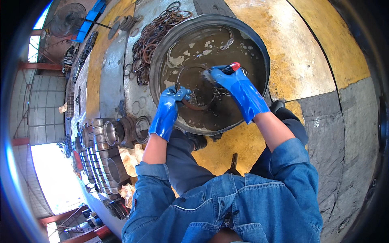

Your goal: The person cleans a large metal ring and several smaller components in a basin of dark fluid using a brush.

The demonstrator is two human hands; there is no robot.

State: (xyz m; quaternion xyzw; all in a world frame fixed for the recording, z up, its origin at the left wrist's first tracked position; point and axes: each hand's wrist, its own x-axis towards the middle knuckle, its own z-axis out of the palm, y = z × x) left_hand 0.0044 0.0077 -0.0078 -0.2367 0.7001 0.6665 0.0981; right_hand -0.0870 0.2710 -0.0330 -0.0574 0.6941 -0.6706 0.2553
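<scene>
Both of my hands wear long blue rubber gloves over a large round basin of murky brown liquid with patches of foam. A thin, dark metal ring is pinched at its left side by my left hand, tilted over the liquid. My right hand is closed around a brush with a black handle and red end. Its blurred bristles are close to the ring's upper right edge; whether they touch, I cannot tell. The ring's lower edge looks wet.
A tangled heap of similar rings lies on the floor left of the basin. Several metal cylinders stand in rows at the left, beside brown paper. Farther back is a round fan. Yellow and grey plates cover the floor.
</scene>
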